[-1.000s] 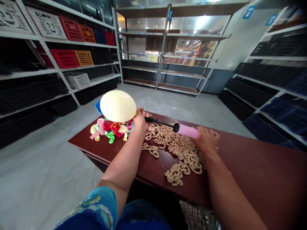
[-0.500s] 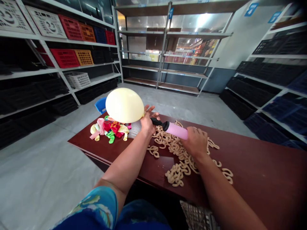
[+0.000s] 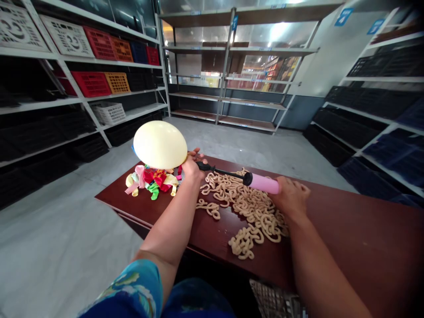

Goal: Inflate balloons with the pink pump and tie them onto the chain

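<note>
A pale yellow balloon (image 3: 160, 145), inflated and oval, is held at its neck by my left hand (image 3: 192, 168). That hand closes round the neck beside the black end of a hand balloon pump (image 3: 263, 183); some of its fingers stick up, and the join is hidden. My right hand (image 3: 292, 196) grips the far end of the pump's pink barrel. A long stretch of thin black rod shows between barrel and black end. Below the balloon lies a pile of limp balloons (image 3: 155, 179) in red, green, pink and yellow.
Beige curly cords (image 3: 245, 203) lie in a heap under the pump on the dark red table (image 3: 351, 238). Shelves with red crates (image 3: 91, 84) and orange crates stand at left. A metal rack (image 3: 228, 66) stands behind, dark crates (image 3: 351, 128) at right.
My right hand has drawn the barrel to the right, and more black rod shows. My left hand and the balloon have shifted left.
</note>
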Tool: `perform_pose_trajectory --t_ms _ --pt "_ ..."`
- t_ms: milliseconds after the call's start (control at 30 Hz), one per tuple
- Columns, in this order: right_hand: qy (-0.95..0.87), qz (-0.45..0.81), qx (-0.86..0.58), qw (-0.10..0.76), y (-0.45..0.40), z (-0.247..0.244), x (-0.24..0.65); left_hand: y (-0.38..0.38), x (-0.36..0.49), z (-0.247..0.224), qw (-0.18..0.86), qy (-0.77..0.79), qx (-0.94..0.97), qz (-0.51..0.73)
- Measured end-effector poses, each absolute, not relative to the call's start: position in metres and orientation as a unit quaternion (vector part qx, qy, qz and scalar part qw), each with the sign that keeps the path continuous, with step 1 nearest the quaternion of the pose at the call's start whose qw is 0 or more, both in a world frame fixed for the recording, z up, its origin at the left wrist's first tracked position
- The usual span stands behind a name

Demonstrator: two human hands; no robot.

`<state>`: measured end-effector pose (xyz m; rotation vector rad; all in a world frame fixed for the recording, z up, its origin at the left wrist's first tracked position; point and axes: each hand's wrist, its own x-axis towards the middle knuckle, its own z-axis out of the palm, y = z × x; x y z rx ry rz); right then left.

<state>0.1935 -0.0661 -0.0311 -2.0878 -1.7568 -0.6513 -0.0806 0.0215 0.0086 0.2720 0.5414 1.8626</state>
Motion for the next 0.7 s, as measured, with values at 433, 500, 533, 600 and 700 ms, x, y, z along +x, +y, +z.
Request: perform_pose_trajectory --t_ms 433,500,533,600,700 --pt "-0.695 -0.242 -0.662 0.139 -0.072 -0.022 0.138 0.0 -0.044 0.011 0.636 0.163 0.136 0.742" --pt "-0.701 -0.235 -0.659 0.139 -0.071 -0.023 0.14 0.001 -0.047 0.013 0.636 0.17 0.134 0.741" --pt "-0.7 -0.231 -0.661 0.14 -0.071 -0.023 0.144 0.003 -0.049 0.014 0.634 0.173 0.132 0.742" --pt "-0.692 -0.222 -0.672 0.144 -0.069 -0.023 0.155 0.008 -0.058 0.014 0.626 0.177 0.124 0.75" --pt "-0.669 -0.211 -0.695 0.16 -0.067 -0.024 0.177 0.017 -0.074 0.014 0.61 0.184 0.112 0.762"
